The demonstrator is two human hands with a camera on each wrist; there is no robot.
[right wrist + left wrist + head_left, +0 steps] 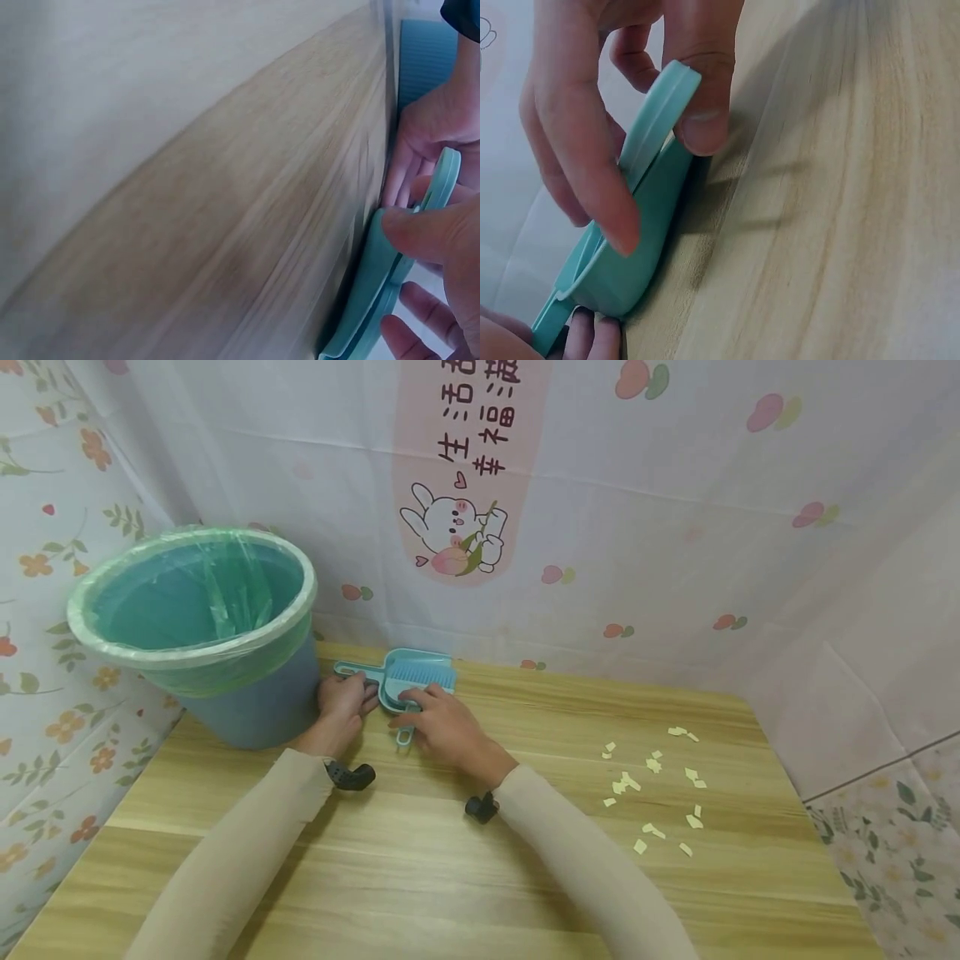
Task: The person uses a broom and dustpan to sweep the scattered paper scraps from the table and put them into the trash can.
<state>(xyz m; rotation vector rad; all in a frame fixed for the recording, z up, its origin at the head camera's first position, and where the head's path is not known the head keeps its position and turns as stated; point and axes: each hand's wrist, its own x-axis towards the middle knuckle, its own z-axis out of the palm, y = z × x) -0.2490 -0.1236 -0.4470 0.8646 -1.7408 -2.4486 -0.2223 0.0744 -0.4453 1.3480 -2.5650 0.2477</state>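
Note:
A light-blue dustpan (pixel 416 654) lies by the back edge of the table, a matching hand brush (pixel 405 737) nested in it. My left hand (pixel 347 695) holds the dustpan's handle, its fingers beneath and thumb above. Over the brush, my right hand (pixel 450 731) has its thumb and fingers on either side of the brush handle, pinching it. The left wrist view shows the brush's looped handle (pixel 656 124) tilted up between those fingers, above the dustpan's curved wall (pixel 630 285). From the right wrist, the thumb (pixel 420 232) lies against the handle.
A blue bin (pixel 262 718) lined with a green bag stands beside my left hand. Several small pale-yellow paper scraps (pixel 654 765) are scattered over the right side of the wooden table (pixel 450 877). A printed curtain (pixel 645 568) hangs behind.

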